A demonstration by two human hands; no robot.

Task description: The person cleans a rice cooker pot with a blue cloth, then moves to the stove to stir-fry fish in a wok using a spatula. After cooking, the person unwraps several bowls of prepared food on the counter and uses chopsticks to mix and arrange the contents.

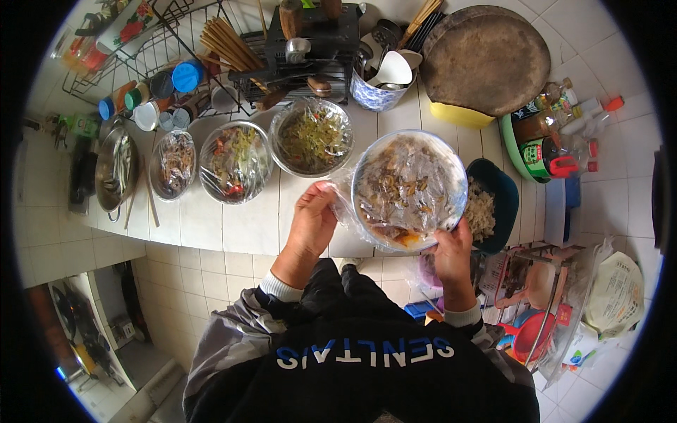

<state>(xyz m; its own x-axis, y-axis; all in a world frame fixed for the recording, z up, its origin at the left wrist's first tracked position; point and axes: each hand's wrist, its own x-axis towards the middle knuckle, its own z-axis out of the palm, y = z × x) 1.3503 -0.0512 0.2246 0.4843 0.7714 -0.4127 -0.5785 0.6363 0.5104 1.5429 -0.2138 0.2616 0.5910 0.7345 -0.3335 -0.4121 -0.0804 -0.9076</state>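
Observation:
A round plate of food in brown sauce (410, 185), blue at its rim, has clear cling film over it. My right hand (455, 240) grips its lower right rim, thumb on top. At its left, my left hand (316, 211) pinches a loose edge of the cling film (345, 198) between thumb and fingers. Film-covered bowls of vegetables (312, 138) (236, 161) and a smaller covered bowl (173, 165) stand in a row to the left on the tiled counter (254, 222). A teal bowl of cooked rice (492, 211) lies partly behind the plate's right side.
A steel pan (116, 169) and chopsticks (148, 195) are at the far left. Along the back stand a wire spice rack (153, 63), a knife block (312, 47), a utensil pot (378, 92) and a round wooden chopping board (486, 58). Sauce bottles (550, 153) sit at the right.

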